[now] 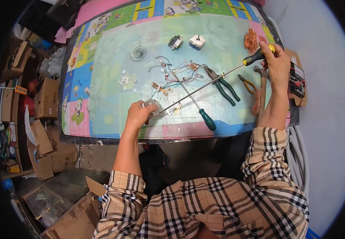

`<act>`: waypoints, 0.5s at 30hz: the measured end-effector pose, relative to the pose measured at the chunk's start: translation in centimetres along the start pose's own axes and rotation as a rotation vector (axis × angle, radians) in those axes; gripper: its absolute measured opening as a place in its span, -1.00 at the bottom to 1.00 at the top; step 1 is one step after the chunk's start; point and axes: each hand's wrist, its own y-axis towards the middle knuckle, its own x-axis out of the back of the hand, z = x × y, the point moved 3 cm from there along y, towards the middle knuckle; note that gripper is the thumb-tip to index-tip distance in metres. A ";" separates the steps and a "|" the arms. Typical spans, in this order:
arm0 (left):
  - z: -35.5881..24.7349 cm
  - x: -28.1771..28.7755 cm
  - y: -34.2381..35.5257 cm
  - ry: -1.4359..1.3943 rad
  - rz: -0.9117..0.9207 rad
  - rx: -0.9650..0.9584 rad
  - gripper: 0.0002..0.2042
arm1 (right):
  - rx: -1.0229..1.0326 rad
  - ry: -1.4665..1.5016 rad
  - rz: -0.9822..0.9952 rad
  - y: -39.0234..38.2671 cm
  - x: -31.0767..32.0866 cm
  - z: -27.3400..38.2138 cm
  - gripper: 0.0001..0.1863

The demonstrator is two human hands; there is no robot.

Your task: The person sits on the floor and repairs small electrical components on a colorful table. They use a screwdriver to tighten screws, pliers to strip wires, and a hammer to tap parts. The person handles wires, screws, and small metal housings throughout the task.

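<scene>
Near the table's front edge, my left hand (138,114) is closed around a small clear, boxy part (153,108), partly hidden by the fingers. At the right, my right hand (275,61) grips the black-and-yellow handle of a long screwdriver (204,86). Its shaft slants down to the left, and the tip reaches the clear part; whether it sits in a screw is too small to tell. Under the shaft lies a second screwdriver with a green handle (207,119). Green-handled pliers (225,88) rest beside it, close to several loose wires (192,67).
A hammer (262,85) and yellow-handled cutters (247,84) lie below my right hand. Farther back are a coiled wire spring (139,53), a dark block (175,42), a white block (197,42) and a copper wire bundle (251,41). Small white discs (124,81) lie left. Cardboard boxes (47,97) stand beside the table.
</scene>
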 end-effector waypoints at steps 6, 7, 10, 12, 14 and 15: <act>-1.0 0.8 -0.7 -0.057 -0.009 -0.048 -0.66 | 0.135 0.540 0.194 0.3 -0.4 -0.5 -0.53; -0.4 0.8 -0.4 -0.067 -0.036 -0.108 -0.66 | 0.150 0.862 0.313 -0.2 -0.7 0.0 -0.50; 1.0 0.5 0.8 0.010 -0.100 -0.238 -0.62 | 0.194 0.529 0.257 -0.4 0.0 0.4 -0.56; 1.2 1.0 0.9 -0.003 -0.125 -0.221 -0.61 | 0.133 0.227 0.079 1.0 1.1 -1.4 -0.63; 0.6 1.2 1.0 -0.030 -0.129 -0.192 -0.60 | 0.062 0.116 0.025 0.8 1.5 -0.9 -0.63; 0.2 1.4 0.9 -0.046 -0.151 -0.207 -0.64 | 0.025 0.061 -0.004 0.7 1.8 -0.4 -0.62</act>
